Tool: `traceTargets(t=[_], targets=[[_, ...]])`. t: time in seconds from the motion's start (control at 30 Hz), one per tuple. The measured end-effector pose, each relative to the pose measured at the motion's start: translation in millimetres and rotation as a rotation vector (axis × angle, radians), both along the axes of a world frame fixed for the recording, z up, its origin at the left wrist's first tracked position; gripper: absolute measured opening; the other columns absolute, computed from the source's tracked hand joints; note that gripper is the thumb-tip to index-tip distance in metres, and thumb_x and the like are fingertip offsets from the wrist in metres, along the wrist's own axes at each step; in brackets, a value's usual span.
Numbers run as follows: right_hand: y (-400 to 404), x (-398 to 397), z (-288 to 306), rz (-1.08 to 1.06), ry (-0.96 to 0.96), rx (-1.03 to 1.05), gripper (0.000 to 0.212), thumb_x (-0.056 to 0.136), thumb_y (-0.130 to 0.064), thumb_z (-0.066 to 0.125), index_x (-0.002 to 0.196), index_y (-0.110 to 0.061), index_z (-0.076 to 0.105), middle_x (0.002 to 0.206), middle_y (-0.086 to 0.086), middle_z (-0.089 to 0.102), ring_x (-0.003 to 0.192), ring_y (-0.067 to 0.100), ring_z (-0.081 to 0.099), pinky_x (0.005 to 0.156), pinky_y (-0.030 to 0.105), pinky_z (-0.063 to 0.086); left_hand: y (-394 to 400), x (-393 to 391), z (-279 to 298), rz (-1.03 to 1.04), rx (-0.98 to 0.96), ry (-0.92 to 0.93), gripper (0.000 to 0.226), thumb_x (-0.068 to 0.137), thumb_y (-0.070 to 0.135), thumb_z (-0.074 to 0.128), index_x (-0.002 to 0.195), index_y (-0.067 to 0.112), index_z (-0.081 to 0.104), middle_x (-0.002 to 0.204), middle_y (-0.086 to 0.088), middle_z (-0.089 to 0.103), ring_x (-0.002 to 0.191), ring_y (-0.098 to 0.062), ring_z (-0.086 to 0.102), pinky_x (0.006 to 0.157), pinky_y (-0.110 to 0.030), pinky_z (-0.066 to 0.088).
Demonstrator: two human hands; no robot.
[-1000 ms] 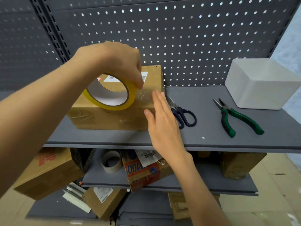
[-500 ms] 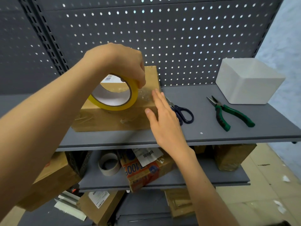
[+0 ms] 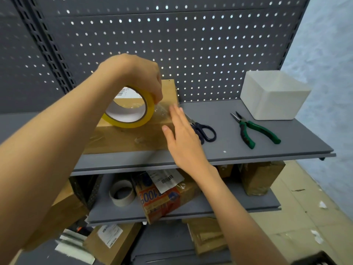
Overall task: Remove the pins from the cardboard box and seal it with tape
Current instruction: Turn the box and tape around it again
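Note:
A brown cardboard box (image 3: pixel 126 138) lies on the grey upper shelf (image 3: pixel 225 152), against the pegboard. My left hand (image 3: pixel 133 73) grips a yellow roll of clear tape (image 3: pixel 131 111) and holds it on the box's top. A strip of clear tape (image 3: pixel 162 110) runs from the roll toward the box's right end. My right hand (image 3: pixel 183 138) lies flat with its fingers straight against the right end of the box, touching the tape there. No pins can be made out on the box.
Black-handled scissors (image 3: pixel 204 131) lie just right of my right hand. Green-handled pliers (image 3: pixel 254 131) lie further right, in front of a white plastic bin (image 3: pixel 273 96). On the lower shelves sit an empty tape core (image 3: pixel 121 192) and several cardboard packages.
My left hand has drawn the roll slightly back along the box top, leaving more tape laid out. My right hand stays at the box's right end. My head has turned, shifting the view.

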State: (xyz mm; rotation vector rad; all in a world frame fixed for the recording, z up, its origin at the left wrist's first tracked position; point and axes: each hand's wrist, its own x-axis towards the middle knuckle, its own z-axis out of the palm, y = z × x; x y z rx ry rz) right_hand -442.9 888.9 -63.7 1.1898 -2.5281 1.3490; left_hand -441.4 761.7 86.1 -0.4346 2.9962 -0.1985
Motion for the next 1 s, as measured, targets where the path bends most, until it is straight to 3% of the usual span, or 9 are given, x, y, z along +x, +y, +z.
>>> traceTargets(t=[0.23,0.43,0.53,0.6,0.67,0.77,0.9,1.0], targets=[[1.2,-4.5,-1.0,0.022,0.038,0.019,0.054,0.102,-0.026,0.033,0.151,-0.014,0.012,0.159,-0.006,0.006,0.144,0.006,-0.001,0.110,0.023,0.016,5.1,1.4,1.5,0.034,-0.089,0.013,0.025,0.076,0.047,0.065,0.093,0.030,0.071,0.089,0.002,0.068,0.087,-0.023,0.058,0.071,-0.030,0.040],[1.1,-2.8,2.8,0.001,0.052,0.076,0.055,0.102,-0.028,0.032,0.151,-0.015,0.011,0.159,-0.005,0.003,0.145,0.008,0.000,0.111,0.036,0.024,5.2,2.7,1.8,0.045,-0.056,0.021,0.027,0.075,0.047,0.066,0.094,0.029,0.071,0.085,0.001,0.067,0.085,-0.025,0.059,0.072,-0.031,0.045],[7.8,-4.6,7.8,0.066,-0.036,0.059,0.061,0.101,-0.036,0.034,0.151,-0.017,0.005,0.159,-0.005,0.003,0.145,0.010,0.002,0.115,0.038,0.018,3.3,2.5,0.5,0.050,-0.037,0.029,0.028,0.074,0.045,0.067,0.094,0.026,0.070,0.091,-0.002,0.068,0.087,-0.026,0.059,0.074,-0.033,0.045],[15.7,-7.0,9.8,0.057,-0.185,-0.114,0.062,0.100,-0.040,0.035,0.151,-0.023,0.006,0.158,-0.005,0.014,0.143,0.011,0.015,0.114,0.034,0.020,0.9,1.2,0.0,0.040,-0.020,0.024,0.030,0.073,0.044,0.067,0.094,0.022,0.071,0.094,-0.005,0.069,0.085,-0.026,0.059,0.073,-0.035,0.046],[23.8,-11.5,7.5,-0.088,-0.180,-0.208,0.052,0.100,-0.035,0.038,0.148,-0.021,0.023,0.149,0.000,0.035,0.135,0.014,0.033,0.105,0.030,0.030,-2.3,0.7,0.1,0.040,-0.014,0.024,0.032,0.071,0.044,0.067,0.092,0.021,0.072,0.095,-0.006,0.069,0.079,-0.025,0.056,0.072,-0.035,0.045],[30.9,-25.1,1.4,-0.313,0.038,0.028,0.031,0.098,-0.022,0.044,0.126,-0.012,0.052,0.124,0.008,0.053,0.114,0.023,0.050,0.089,0.031,0.040,-5.7,-1.5,-0.4,0.037,-0.024,0.017,0.027,0.066,0.045,0.066,0.082,0.023,0.067,0.082,-0.002,0.064,0.072,-0.023,0.051,0.071,-0.033,0.044],[30.6,-34.1,-5.8,-0.385,0.122,0.317,0.028,0.094,-0.020,0.051,0.116,-0.005,0.056,0.116,0.013,0.054,0.109,0.030,0.050,0.083,0.038,0.042,-8.4,-4.8,-2.5,0.017,-0.008,0.015,0.023,0.065,0.042,0.065,0.081,0.026,0.065,0.079,0.001,0.060,0.069,-0.023,0.050,0.071,-0.032,0.046],[27.9,-33.9,-8.9,-0.413,0.119,0.369,0.032,0.094,-0.027,0.053,0.112,-0.001,0.056,0.115,0.016,0.053,0.107,0.032,0.050,0.080,0.036,0.040,-10.5,-6.0,-2.6,0.003,0.017,0.021,0.031,0.068,0.040,0.067,0.089,0.018,0.072,0.085,-0.005,0.066,0.071,-0.023,0.050,0.068,-0.031,0.043]])
